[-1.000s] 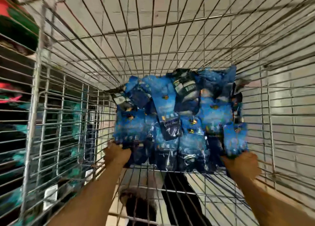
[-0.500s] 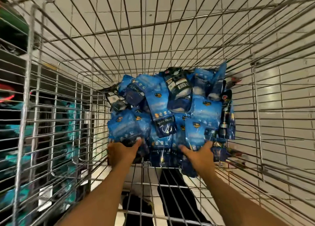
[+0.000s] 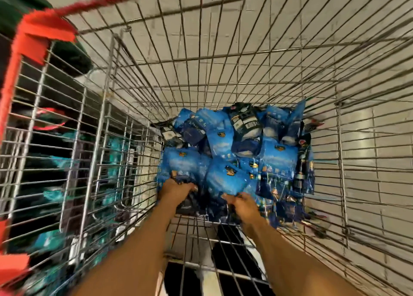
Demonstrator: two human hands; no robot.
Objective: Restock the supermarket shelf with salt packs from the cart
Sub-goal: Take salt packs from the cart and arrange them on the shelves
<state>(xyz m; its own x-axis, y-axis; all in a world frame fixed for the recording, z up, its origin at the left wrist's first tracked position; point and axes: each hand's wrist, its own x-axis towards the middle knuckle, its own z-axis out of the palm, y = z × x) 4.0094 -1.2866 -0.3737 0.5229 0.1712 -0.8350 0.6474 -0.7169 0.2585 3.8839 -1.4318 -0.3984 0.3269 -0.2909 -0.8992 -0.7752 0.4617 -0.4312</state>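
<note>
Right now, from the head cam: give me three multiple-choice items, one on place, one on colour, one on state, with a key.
1. Where does the heap of glossy plastic salt packs lie?
A. on a shelf
B. on the floor of the wire-mesh metal cart
C. on a table

2. What is the main colour of the packs?
A. blue
B. yellow
C. white

3. What is the left hand doing?
A. hanging idle outside the cart
B. gripping the cart's rim
C. gripping a pack at the near edge of the heap

Key: 1 B, wire walls rise all round the heap. 2 A, nearly every wrapper is blue. 3 C, its fingers curl on a pack, with the right hand beside it on another.
</note>
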